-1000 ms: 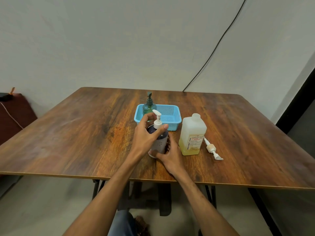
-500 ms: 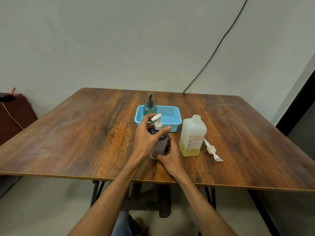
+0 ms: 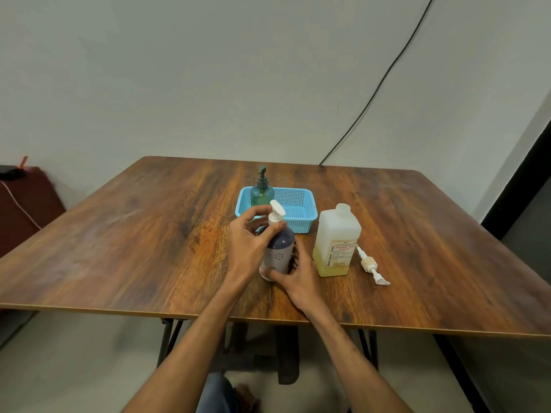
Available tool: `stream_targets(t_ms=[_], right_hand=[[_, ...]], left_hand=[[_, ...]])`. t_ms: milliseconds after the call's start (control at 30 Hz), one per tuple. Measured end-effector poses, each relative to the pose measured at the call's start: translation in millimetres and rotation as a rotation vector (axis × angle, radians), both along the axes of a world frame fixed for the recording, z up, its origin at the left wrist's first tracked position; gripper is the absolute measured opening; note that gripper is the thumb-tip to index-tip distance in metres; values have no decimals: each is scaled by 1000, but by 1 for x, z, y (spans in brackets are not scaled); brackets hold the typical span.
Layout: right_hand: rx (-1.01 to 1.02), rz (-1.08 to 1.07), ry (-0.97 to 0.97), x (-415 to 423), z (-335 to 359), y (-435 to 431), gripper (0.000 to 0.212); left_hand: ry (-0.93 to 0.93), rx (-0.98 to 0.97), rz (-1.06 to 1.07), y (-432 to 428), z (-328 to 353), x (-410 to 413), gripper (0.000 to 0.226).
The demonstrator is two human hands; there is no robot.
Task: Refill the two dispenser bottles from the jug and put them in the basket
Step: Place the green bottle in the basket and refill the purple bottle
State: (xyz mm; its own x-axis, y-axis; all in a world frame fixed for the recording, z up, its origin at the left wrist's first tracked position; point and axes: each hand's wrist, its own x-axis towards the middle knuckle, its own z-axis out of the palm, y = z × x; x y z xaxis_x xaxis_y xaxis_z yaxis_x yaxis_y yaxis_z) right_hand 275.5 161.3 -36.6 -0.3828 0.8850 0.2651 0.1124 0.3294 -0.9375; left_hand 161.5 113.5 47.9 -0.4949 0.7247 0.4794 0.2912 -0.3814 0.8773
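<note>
A dark purple dispenser bottle [image 3: 280, 248] with a white pump head [image 3: 276, 214] stands on the table in front of me. My left hand [image 3: 249, 245] grips the pump collar at its top. My right hand [image 3: 298, 278] wraps the bottle's base from the right. A green dispenser bottle [image 3: 261, 190] stands upright in the left end of the blue basket [image 3: 301, 214] behind. The white jug [image 3: 337, 239], about a third full of yellow liquid and uncapped, stands to the right of the purple bottle.
A loose white pump with a tan collar [image 3: 369, 265] lies on the wooden table [image 3: 134, 234] right of the jug. A black cable [image 3: 372, 93] runs down the wall behind. A dark red seat [image 3: 24, 201] is at far left.
The pump head's nozzle has turned under my left hand, from pointing left-up to more upright. My right hand stays on the bottle's base.
</note>
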Motion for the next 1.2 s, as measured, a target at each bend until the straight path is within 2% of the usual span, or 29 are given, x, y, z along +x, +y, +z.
stream_targets(t_ms=[433, 600, 800, 900, 1067, 1200], right_hand=[[12, 8, -15, 2, 0, 0, 85], [6, 6, -15, 2, 0, 2, 85], [-6, 16, -9, 3, 0, 1, 85], [-15, 20, -9, 3, 0, 1, 83], [-19, 23, -13, 3, 0, 1, 88], [-4, 8, -31, 3, 0, 1, 84]], left_hand=[[-104, 116, 42, -7, 28, -10, 29], [-295, 221, 100, -15, 41, -22, 29], [-429, 277, 115, -24, 48, -36, 38], [-502, 337, 111, -30, 54, -41, 32], [-470, 382, 190, -35, 50, -56, 32], [-279, 258, 303, -34, 24, -67, 32]])
